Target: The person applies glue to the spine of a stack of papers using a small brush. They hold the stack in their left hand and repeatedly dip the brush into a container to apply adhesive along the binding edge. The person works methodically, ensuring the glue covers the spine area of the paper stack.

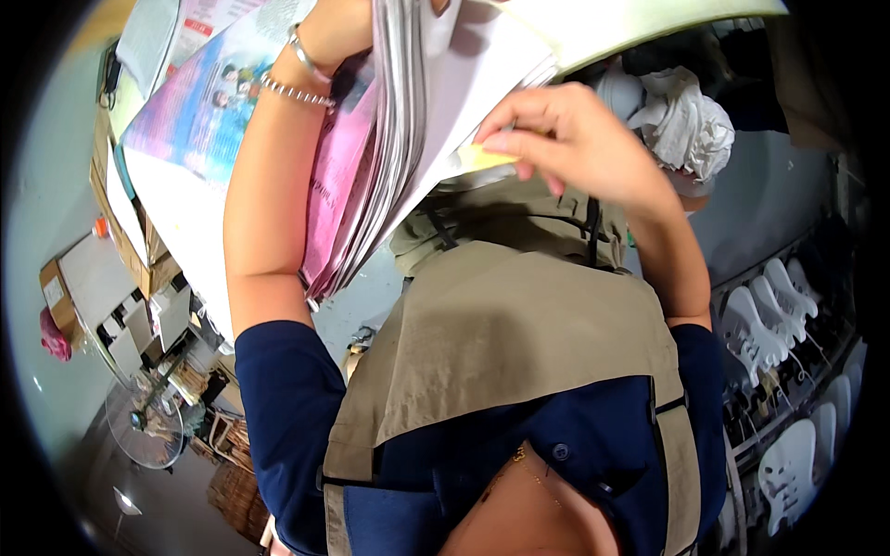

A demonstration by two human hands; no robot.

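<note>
One pale yellow-green table with curved edge [667, 23]. One wire-caged fan [144, 423], left; white cut-out plastic panels [756, 326], racked right. Between the forearms [267, 204], I see one thick sheaf of layered greyish-white paper [397, 139], tilted; pink sheet [336, 176] alongside. Right hand [579, 137]: pinching a small yellow slip [482, 159]. Left hand [341, 30]: beside sheaf; fingers mostly hidden, grip indeterminable.

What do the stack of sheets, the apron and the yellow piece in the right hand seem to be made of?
Stack of sheets: paper, smooth-looking; thin layered edges bend together.
Apron: woven cloth, perhaps canvas, matte; soft creases and stitched straps.
Yellow piece in the right hand: possibly paper or plastic; too small and blurred to settle.
</note>
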